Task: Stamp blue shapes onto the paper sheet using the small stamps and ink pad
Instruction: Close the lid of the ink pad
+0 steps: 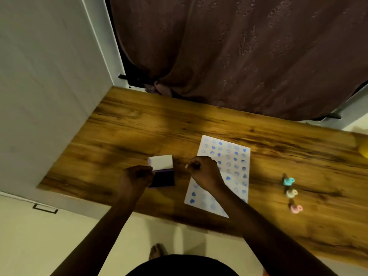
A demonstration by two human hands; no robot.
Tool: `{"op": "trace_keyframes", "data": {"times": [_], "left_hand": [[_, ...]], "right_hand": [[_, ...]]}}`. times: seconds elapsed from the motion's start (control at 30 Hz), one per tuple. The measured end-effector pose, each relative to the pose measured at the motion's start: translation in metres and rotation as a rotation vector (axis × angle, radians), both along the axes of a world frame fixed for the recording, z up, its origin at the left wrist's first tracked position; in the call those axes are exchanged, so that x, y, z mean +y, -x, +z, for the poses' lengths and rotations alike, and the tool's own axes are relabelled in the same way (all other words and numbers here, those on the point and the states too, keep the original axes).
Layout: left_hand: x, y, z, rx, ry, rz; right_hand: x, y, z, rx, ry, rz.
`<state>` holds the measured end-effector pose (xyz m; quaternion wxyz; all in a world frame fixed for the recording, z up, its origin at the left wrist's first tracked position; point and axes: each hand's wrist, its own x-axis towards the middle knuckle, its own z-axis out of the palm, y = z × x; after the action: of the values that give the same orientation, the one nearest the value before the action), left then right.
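Note:
A white paper sheet (pixel 235 156) covered in rows of blue stamped shapes lies on the wooden table (pixel 139 124). Left of it sits the ink pad (pixel 164 179), dark blue, with its white lid (pixel 161 162) flipped up behind it. My left hand (pixel 133 177) grips the pad's left edge. My right hand (pixel 203 171) is closed in a fist over the sheet's left edge, just right of the pad; whether a stamp is inside it is hidden. Three small stamps stand to the right: teal (pixel 288 181), cream (pixel 291 193) and pink (pixel 295 208).
A brown curtain (pixel 239 56) hangs behind the table's far edge. A white door or wall panel (pixel 49 76) borders the table on the left. A yellow object (pixel 364 150) pokes in at the right edge. My foot (pixel 157 251) shows on the floor below.

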<state>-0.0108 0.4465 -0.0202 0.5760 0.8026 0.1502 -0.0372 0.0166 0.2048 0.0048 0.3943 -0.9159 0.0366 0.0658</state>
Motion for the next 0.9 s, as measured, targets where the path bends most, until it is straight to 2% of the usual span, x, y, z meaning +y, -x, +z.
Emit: {"op": "trace_keyframes", "data": {"times": [0.23, 0.5, 0.67, 0.9], "left_hand": [[0.028, -0.020, -0.011, -0.042, -0.166, -0.078], [0.025, -0.037, -0.022, 0.037, 0.023, -0.080], [0.021, -0.043, -0.025, 0.023, -0.079, -0.110], [0.022, -0.042, -0.027, 0.019, -0.091, -0.107]], "right_hand": [[0.044, -0.033, -0.018, 0.066, 0.042, -0.029], [0.065, -0.043, -0.031, 0.121, 0.103, -0.061], [0.067, -0.040, -0.035, 0.141, 0.133, -0.111], [0.067, -0.031, -0.034, 0.146, 0.121, -0.113]]}}
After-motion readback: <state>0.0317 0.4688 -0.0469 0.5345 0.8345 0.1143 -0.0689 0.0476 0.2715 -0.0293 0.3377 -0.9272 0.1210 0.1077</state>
